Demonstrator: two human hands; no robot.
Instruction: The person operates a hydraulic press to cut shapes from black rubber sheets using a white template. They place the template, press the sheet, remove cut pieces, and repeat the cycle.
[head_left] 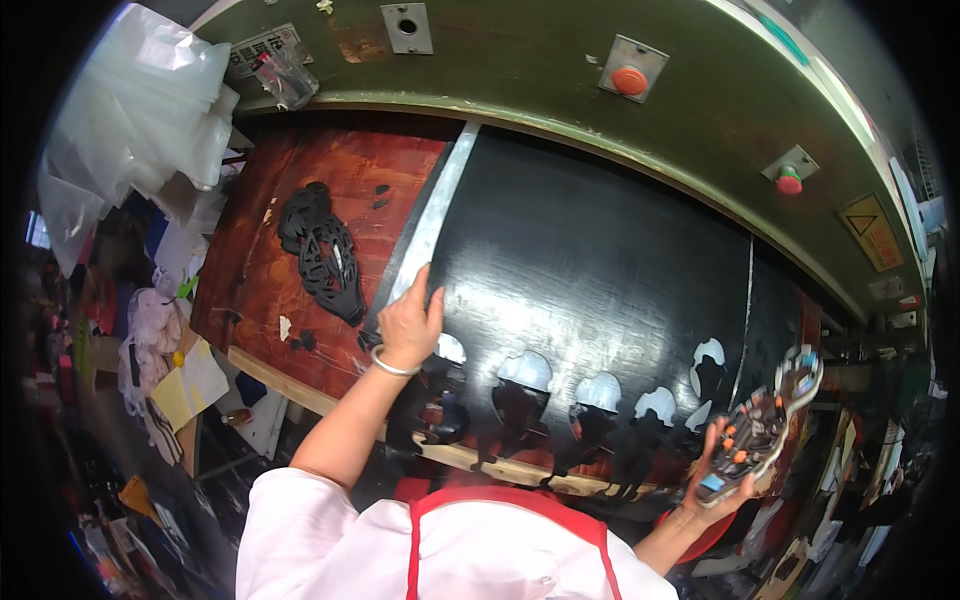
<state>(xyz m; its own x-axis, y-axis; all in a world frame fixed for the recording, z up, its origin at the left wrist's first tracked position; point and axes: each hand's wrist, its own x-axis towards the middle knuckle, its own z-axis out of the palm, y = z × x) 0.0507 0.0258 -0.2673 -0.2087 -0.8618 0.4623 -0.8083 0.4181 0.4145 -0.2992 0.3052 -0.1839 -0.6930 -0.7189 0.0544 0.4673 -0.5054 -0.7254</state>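
A black sheet covers most of the red-brown cutting board, with cut-out holes along its near edge. My left hand lies at the sheet's left edge, fingers stretched out, beside a pale strip. My right hand grips a cutting die at the near right. The die has a curved, shoe-part outline, a metal edge and orange and blue pads inside; it is held tilted over the sheet's right end.
A pile of black cut pieces lies on the bare board at left. Across the back runs a green machine beam with a red button and a second button. Clear plastic bags hang at the far left.
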